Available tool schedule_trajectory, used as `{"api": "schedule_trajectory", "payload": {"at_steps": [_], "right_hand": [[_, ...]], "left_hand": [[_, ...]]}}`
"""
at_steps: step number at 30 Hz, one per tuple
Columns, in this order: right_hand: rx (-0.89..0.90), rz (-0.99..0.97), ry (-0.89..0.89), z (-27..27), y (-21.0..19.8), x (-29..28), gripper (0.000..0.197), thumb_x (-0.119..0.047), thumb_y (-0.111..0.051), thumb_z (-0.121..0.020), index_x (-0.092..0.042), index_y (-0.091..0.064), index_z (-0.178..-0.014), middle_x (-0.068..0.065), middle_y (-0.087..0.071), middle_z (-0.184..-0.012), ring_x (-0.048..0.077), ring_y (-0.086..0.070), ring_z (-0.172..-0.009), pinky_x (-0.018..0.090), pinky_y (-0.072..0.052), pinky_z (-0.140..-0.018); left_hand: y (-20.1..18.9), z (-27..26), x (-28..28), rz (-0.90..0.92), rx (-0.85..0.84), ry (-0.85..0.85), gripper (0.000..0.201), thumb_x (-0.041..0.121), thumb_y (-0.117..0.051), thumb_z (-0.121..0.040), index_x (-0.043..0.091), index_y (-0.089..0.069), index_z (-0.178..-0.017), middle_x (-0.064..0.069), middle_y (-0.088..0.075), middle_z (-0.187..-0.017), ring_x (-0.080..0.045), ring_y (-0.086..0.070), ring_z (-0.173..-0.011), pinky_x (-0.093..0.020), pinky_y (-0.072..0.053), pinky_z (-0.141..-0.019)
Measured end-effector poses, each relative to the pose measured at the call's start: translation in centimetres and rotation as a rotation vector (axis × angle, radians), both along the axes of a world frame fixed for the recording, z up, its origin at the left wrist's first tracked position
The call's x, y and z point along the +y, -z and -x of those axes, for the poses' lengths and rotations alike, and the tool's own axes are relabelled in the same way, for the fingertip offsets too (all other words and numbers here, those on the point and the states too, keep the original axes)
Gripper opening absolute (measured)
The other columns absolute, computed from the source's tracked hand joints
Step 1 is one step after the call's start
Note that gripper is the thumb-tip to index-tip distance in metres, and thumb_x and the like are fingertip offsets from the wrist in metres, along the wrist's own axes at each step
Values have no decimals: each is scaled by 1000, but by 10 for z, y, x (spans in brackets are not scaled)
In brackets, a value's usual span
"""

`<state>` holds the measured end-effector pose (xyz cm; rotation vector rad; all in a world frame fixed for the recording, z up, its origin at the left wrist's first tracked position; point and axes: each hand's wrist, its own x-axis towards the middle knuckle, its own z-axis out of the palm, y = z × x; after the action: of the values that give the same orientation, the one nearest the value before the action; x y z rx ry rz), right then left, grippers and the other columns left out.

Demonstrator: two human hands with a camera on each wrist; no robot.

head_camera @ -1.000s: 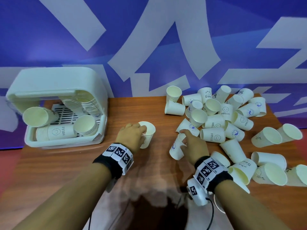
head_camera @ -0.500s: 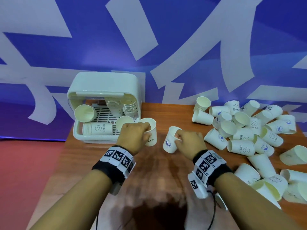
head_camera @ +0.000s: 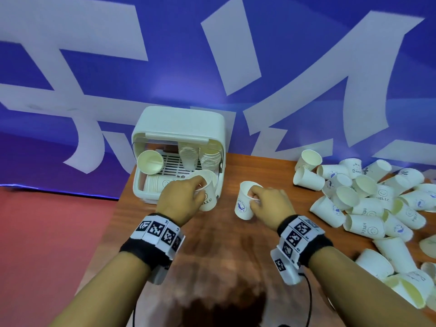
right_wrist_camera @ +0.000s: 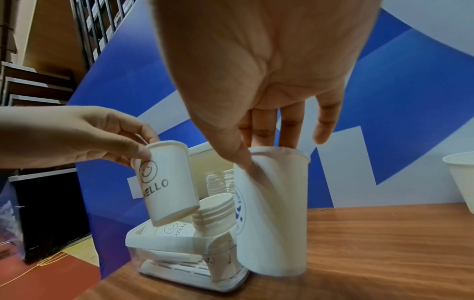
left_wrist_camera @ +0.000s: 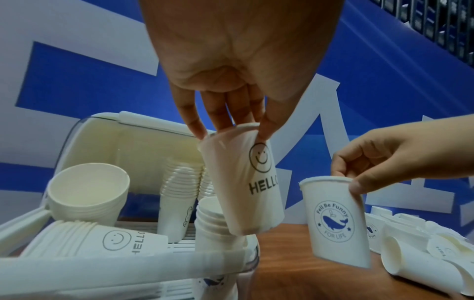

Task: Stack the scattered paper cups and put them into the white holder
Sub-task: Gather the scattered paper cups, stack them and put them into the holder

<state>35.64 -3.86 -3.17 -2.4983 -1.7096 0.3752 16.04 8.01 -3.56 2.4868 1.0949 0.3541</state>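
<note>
My left hand (head_camera: 200, 185) pinches the rim of a white "HELLO" cup (head_camera: 209, 199) and holds it upright over the front right corner of the white holder (head_camera: 179, 121). In the left wrist view the HELLO cup (left_wrist_camera: 243, 182) hangs above a stack of cups (left_wrist_camera: 212, 219) inside the holder. My right hand (head_camera: 253, 197) pinches the rim of a whale-print cup (head_camera: 243, 205), slightly tilted, low over the table just right of the holder. The right wrist view shows this whale-print cup (right_wrist_camera: 274, 213) beside the holder's wall (right_wrist_camera: 184, 280).
Several loose cups (head_camera: 368, 204) lie in a heap at the table's right side. Inside the holder are upright stacks (head_camera: 188, 154), a lying stack (head_camera: 155, 184) and a tilted stack (head_camera: 151, 161). The wooden table (head_camera: 236, 260) ends at the left by a red floor. A blue-and-white wall stands behind.
Both hands have carried their cups leftward from the heap toward the holder. The left cup has risen off the table to the holder's front corner. The head view swung left.
</note>
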Motion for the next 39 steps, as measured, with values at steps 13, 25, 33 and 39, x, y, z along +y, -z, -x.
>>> {"api": "schedule_trajectory", "payload": {"at_steps": [13, 25, 33, 39], "right_hand": [[24, -31, 0, -6, -3, 5, 25, -11, -48, -82, -23, -57, -102, 2, -67, -97, 22, -57, -93, 28, -26, -78], [32, -63, 24, -15, -4, 1, 23, -10, -49, -81, -20, -59, -100, 4, -67, -95, 23, -56, -90, 26, -27, -76], [38, -48, 57, -17, -5, 0, 25, -10, -48, -83, -19, -58, -103, 4, -67, -101, 23, -57, -95, 28, -34, -81], [65, -138, 26, -1, -3, 10, 26, -6, -48, -85, -20, -59, -104, 2, -68, -101, 22, -58, -97, 30, -34, -85]], "left_hand": [[-10, -16, 39, -295, 26, 49, 8, 23, -62, -85, 17, -65, -89, -9, -67, -62, -34, -60, -59, -36, -48, -54], [10, -42, 43, -226, 276, 156, 17, 22, -53, -89, 18, -64, -100, -12, -69, -85, -35, -62, -82, -34, -41, -67], [28, -37, 45, 60, 260, 99, 23, 22, -52, -87, 24, -61, -109, -2, -69, -104, -27, -62, -96, -32, -48, -79], [21, -20, 46, 166, 87, 87, 22, 20, -53, -88, 23, -61, -109, 8, -68, -107, -19, -61, -95, -32, -49, -81]]}}
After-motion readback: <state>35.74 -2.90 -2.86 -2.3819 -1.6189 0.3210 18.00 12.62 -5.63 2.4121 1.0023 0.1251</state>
